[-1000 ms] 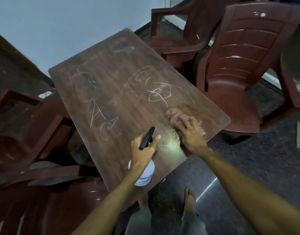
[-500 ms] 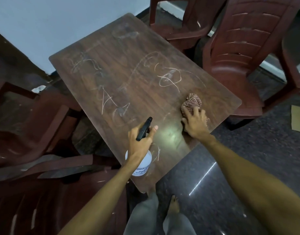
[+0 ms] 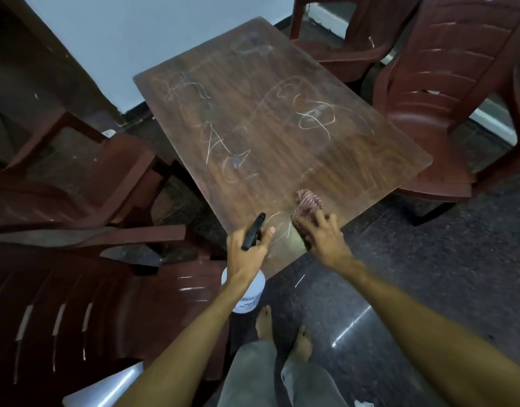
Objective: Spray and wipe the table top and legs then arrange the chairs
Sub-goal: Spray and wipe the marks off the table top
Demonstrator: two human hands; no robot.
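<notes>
A brown wooden table top [image 3: 282, 136] carries white chalk scribbles across most of its surface. My left hand [image 3: 248, 248] grips a white spray bottle [image 3: 247, 295] by its black trigger head, held over the table's near corner. My right hand [image 3: 320, 233] presses a reddish checked cloth [image 3: 307, 202] flat on the table near the front edge, right beside the bottle's nozzle. Dark red plastic chairs stand around the table: two on the left [image 3: 76, 183] [image 3: 85, 312] and two at the back right [image 3: 438, 92] [image 3: 341, 30].
A pale wall [image 3: 135, 33] runs behind the table. The floor [image 3: 429, 274] is dark polished stone, with my bare feet [image 3: 282, 333] just below the table's near corner. The chairs crowd the table's left and right sides.
My right hand with the cloth has slid left along the front edge toward the spray bottle. The camera view has shifted, so the table sits further right and higher.
</notes>
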